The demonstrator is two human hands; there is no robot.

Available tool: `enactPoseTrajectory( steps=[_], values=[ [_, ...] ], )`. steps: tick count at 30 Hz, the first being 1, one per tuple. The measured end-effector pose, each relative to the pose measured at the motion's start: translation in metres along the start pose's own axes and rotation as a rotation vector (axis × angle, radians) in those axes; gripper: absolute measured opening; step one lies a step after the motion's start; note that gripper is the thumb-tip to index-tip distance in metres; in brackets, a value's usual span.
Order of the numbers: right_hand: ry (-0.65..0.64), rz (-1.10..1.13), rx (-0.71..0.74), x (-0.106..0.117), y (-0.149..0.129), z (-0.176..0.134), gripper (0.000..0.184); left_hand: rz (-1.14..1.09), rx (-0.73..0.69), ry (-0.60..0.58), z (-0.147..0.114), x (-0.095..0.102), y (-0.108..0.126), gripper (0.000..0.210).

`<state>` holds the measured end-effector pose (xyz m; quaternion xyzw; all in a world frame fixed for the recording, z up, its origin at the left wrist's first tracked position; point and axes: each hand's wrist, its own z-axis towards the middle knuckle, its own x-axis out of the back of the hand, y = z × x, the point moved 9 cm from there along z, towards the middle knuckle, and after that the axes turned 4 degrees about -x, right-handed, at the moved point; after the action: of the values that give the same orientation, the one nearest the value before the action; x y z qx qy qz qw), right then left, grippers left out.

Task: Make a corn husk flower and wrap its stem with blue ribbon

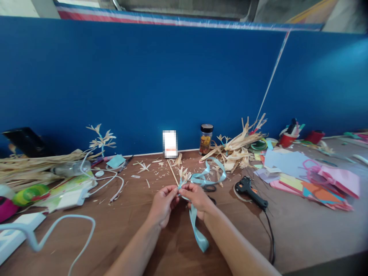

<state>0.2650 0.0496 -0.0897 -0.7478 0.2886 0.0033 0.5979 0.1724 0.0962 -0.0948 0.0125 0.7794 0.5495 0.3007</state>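
In the middle of the table, my left hand (pixel 164 203) pinches the base of a small pale flower (pixel 184 174) made of dried husk strips. My right hand (pixel 199 197) is closed beside it, fingertips nearly meeting the left ones, on a light blue ribbon (pixel 193 224) at the flower's base. One ribbon length hangs below the right hand and curls at its end. Another part of it loops on the table behind. A thin stick (pixel 173 171) slants away behind the fingers; whether it joins the flower is hidden.
A black glue gun (pixel 250 192) with a cord lies right of my hands. Behind stand a lidded jar (pixel 206 138) and a heap of dried husks (pixel 240 151). Coloured paper (pixel 287 163) spreads at right. White cables (pixel 110 174) and a power strip (pixel 18 232) occupy the left.
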Motion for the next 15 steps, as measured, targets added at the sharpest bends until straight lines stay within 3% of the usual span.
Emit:
enactPoseTrajectory(
  steps=[4,9,15],
  values=[
    [0.056,-0.031,0.034,0.005,-0.001,0.001,0.025,0.091,-0.05,-0.021,-0.002,-0.003,0.001,0.02],
    [0.125,-0.097,0.176,0.011,-0.017,-0.001,0.017,0.276,-0.168,-0.083,-0.005,-0.01,0.012,0.031],
    [0.075,-0.179,0.263,0.006,-0.023,-0.001,0.014,0.435,-0.304,0.01,-0.007,-0.002,0.029,0.027]
  ],
)
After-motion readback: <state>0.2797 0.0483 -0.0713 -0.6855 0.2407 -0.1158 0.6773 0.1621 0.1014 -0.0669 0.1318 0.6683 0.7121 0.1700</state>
